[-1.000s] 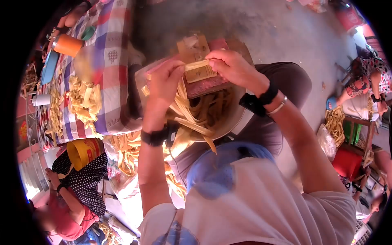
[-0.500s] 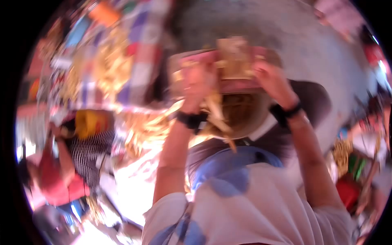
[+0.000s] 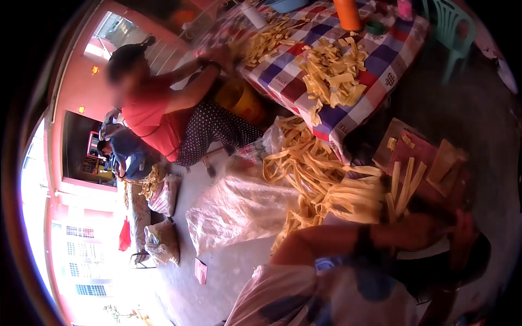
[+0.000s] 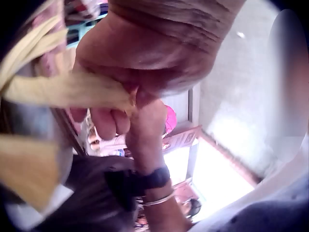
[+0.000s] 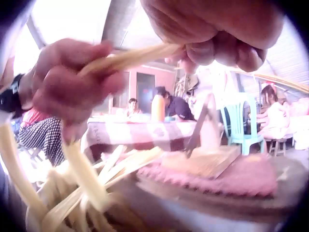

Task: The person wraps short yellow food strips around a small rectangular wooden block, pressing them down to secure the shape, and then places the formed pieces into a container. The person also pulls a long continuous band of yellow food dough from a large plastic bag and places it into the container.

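Observation:
In the right wrist view, my left hand (image 5: pixel 72 84) and right hand (image 5: pixel 217 29) pinch a flat pale-yellow strip (image 5: pixel 133 58) drawn between them. Up close in the left wrist view, the strip's wide tail (image 4: pixel 67 92) runs out beside the left hand, and the right hand sits just below. Both hands are dark and blurred at the lower right of the head view. Under them, more strips (image 5: pixel 89 183) hang over a tub. Ahead lies a board with a pink cloth (image 5: pixel 256 176), bearing a wooden block (image 5: pixel 205 162) and an upright blade-like piece (image 5: pixel 199 126).
A checked-cloth table (image 3: pixel 375 81) holds piles of cut yellow pieces (image 3: pixel 334 70) and an orange container (image 3: pixel 347 13). Long strips (image 3: pixel 304 168) heap beside a white plastic sack (image 3: pixel 239 212). A person in red (image 3: pixel 147 117) sits by the table, near a yellow bucket (image 3: pixel 239 100).
The head view has swung left, putting my hands at its lower right. The hands have left the block on the board and come back toward my body with the strip.

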